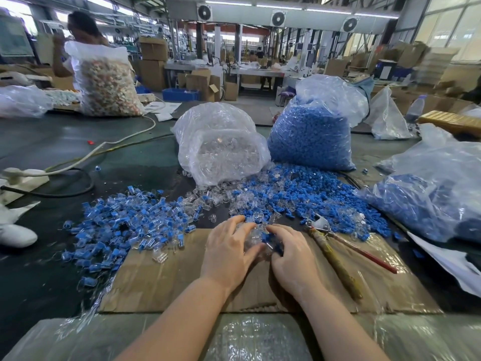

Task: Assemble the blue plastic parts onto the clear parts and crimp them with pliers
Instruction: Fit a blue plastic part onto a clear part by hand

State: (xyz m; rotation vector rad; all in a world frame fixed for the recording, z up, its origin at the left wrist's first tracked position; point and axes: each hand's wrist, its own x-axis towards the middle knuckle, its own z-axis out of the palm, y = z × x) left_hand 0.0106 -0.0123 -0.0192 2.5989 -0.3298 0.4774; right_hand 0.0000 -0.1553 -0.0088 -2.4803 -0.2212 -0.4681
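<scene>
Both hands (263, 250) curled together over cardboard (166, 285), clutching clear parts (253, 237).

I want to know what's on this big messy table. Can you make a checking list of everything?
Surface: dark table with a cardboard sheet under the hands.
Job's things: clear parts bag; blue parts bag; loose mixed parts; assembled pile; pliers lying on the cardboard.
Clutter: another blue-filled bag; water bottle.
Hands: left hand and right hand together holding clear and blue parts.
Cables: white cable; black cable.
Surroundings: factory hall, cartons, another person.
</scene>
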